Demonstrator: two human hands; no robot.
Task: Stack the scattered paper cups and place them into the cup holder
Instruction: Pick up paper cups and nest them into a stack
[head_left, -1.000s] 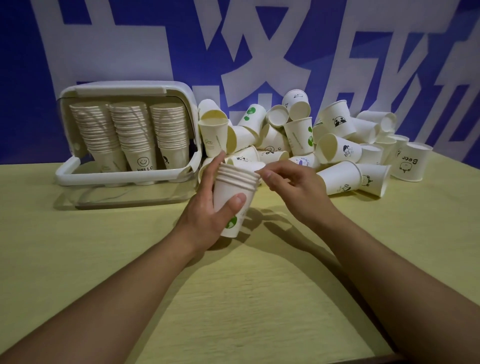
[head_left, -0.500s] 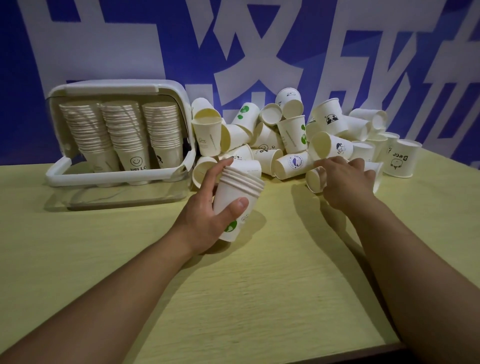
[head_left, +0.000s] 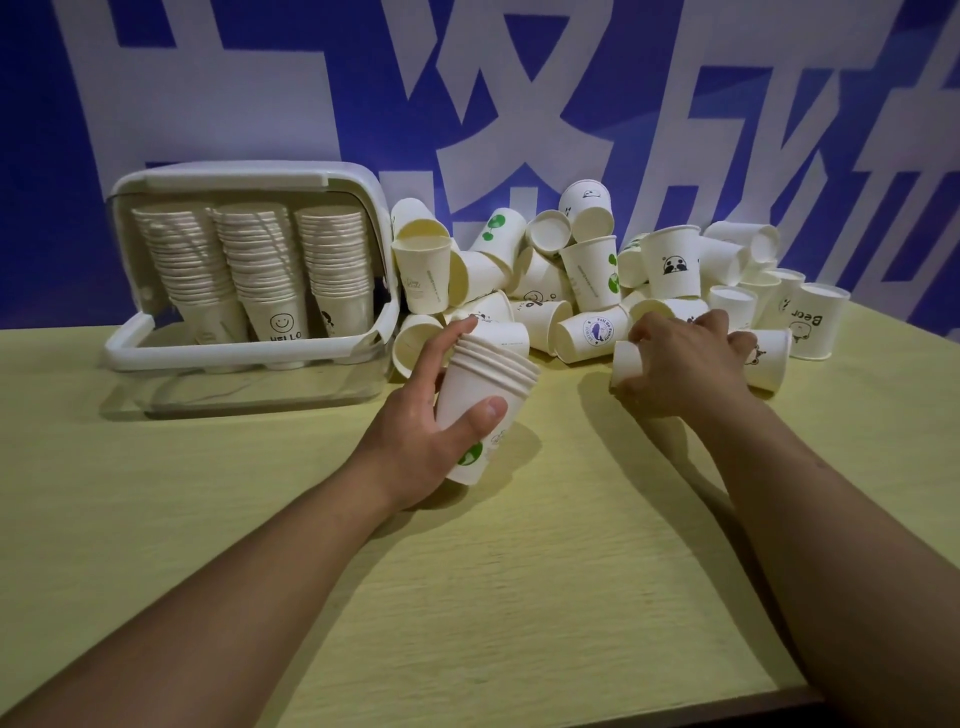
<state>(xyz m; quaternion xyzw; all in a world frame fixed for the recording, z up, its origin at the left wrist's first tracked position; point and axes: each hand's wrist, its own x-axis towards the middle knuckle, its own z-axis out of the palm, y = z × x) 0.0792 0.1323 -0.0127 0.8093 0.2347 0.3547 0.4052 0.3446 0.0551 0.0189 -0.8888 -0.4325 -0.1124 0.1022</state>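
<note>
Now left hand (head_left: 415, 441) grips cup stack (head_left: 485, 410); right hand (head_left: 680, 358) grasps lying cup (head_left: 626, 361).

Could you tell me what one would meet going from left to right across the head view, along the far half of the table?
Cup holder → stack of cups in the left hand → right hand on a lying cup → "Bear" cup.
</note>
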